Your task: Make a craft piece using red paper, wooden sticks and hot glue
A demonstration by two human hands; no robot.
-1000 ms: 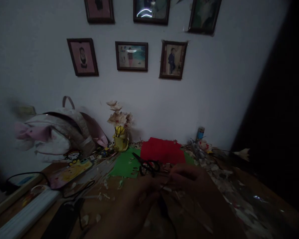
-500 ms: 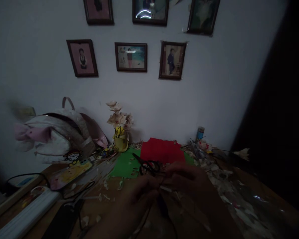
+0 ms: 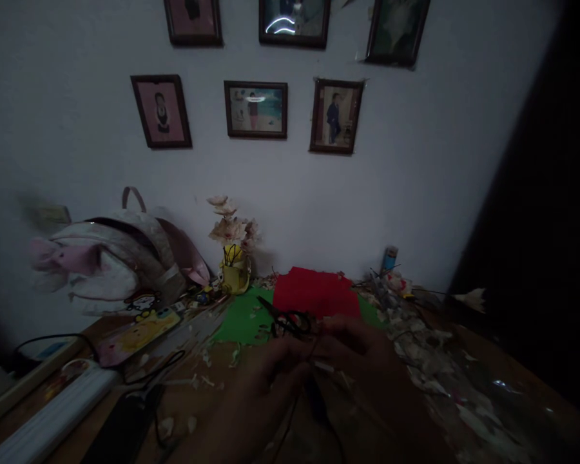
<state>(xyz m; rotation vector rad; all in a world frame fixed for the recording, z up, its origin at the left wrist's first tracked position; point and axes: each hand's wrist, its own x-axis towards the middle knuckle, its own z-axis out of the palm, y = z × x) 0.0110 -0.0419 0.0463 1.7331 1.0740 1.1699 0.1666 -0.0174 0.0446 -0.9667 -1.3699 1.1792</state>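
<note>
In dim light my left hand (image 3: 278,374) is closed, its thumb and fingers pinching a thin dark stem or wire (image 3: 314,348) near the middle of the table. Close against it on the right, my right hand (image 3: 350,351) is closed too, fingertips on the upper part of the same thin piece; what exactly they pinch is too dark to make out. Just beyond the hands, black-handled scissors (image 3: 290,321) lie on green paper (image 3: 244,320) beside a red sheet (image 3: 316,293). A dark, thick object (image 3: 315,396) with a cord shows below the fingers.
A yellow pot (image 3: 234,277) of pale flowers stands at the wall, left of the red sheet. Further left are a backpack (image 3: 116,264), a patterned phone case (image 3: 140,335) and a white strip (image 3: 53,419). Pale scraps (image 3: 425,348) cover the right side.
The fingers of my right hand have shifted slightly around the thin piece. Both hands stay close together. The whole view has moved a little.
</note>
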